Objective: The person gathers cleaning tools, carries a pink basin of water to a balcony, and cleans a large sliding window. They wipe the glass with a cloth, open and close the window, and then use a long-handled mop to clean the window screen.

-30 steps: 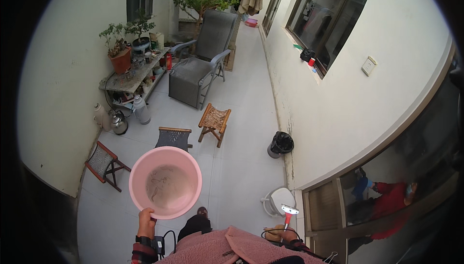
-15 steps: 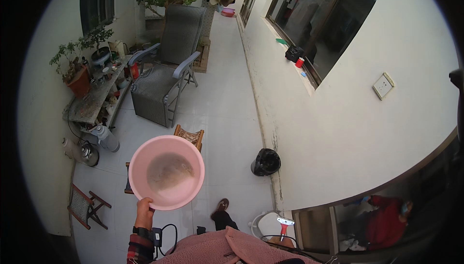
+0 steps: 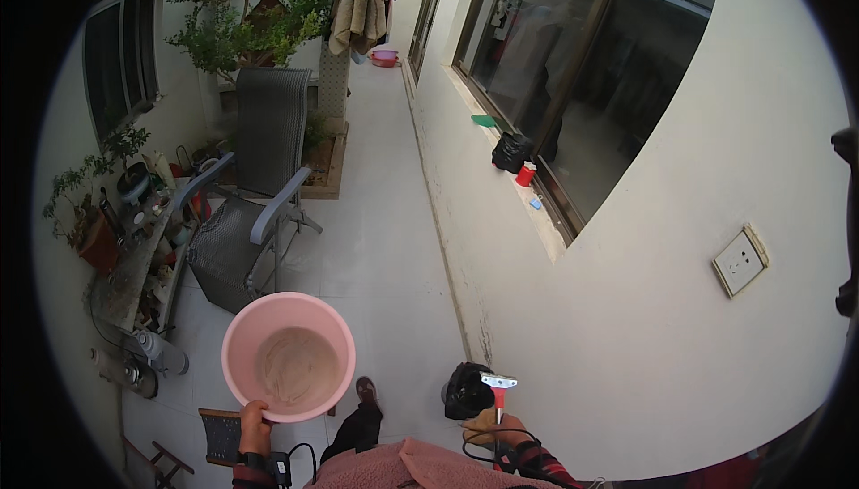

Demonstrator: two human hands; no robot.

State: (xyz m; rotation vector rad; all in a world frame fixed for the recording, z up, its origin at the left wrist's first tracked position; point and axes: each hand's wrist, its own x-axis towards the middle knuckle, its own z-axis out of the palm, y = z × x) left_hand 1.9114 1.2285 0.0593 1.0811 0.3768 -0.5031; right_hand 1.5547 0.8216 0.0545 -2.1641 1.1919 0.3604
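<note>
A pink plastic basin (image 3: pixel 237 359) is held out in front of me with a little cloudy water in the bottom. My left hand (image 3: pixel 255 428) is closed round its near rim. Lower right, my right hand (image 3: pixel 512 431) grips a scraper (image 3: pixel 498 382) with a wide metal head and a red handle, head upward. Something tan beside that hand is too unclear to name. Just beyond the scraper stands a bin (image 3: pixel 467 391) lined with a black bag, against the wall.
A grey reclining chair (image 3: pixel 268 131) stands ahead on the left, by a low shelf (image 3: pixel 121 297) with potted plants. Flasks (image 3: pixel 161 352) and a folding stool (image 3: pixel 217 435) are nearer. Along the right runs a white wall (image 3: pixel 626 337) with a window sill holding a black bag (image 3: pixel 512 152).
My view has turned up and forward. The basin now sits lower in view, still in my left hand. The scraper has risen beside the bin, and a foot has stepped forward.
</note>
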